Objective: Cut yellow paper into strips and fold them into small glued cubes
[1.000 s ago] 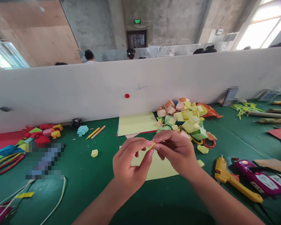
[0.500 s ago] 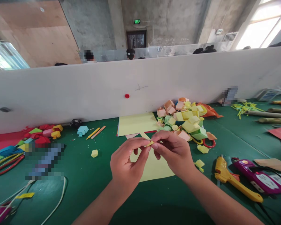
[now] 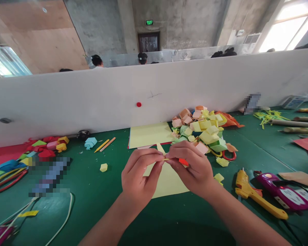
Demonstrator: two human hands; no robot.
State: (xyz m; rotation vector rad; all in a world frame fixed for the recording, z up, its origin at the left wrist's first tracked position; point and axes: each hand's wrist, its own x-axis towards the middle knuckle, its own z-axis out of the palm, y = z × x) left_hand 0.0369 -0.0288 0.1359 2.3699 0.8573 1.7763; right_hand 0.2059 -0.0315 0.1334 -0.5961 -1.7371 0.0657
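Note:
My left hand (image 3: 143, 171) and my right hand (image 3: 191, 167) meet in front of me, thumbs and fingertips pinched together. Between them is a small folded piece of yellow paper (image 3: 165, 158), mostly hidden by the fingers. A pale yellow strip (image 3: 160, 148) shows just beyond the fingertips; whether it joins the held piece I cannot tell. Below the hands lies a yellow paper sheet (image 3: 169, 184) on the green table. Part of a red-orange object (image 3: 183, 162) peeks out beside my right fingers. A small yellow folded paper shape (image 3: 103, 167) sits to the left.
Folded paper shapes (image 3: 207, 131) are heaped at back right, with red-handled scissors (image 3: 229, 156). A yellow glue gun (image 3: 259, 200) and purple device (image 3: 284, 193) lie right. Colored pencils (image 3: 105, 145) and a white cable (image 3: 64, 218) are left. A white partition (image 3: 92, 99) stands behind.
My fingertips have shifted slightly on the yellow paper, and my right fingers are bent more over it. The red-orange object beside my right hand now shows.

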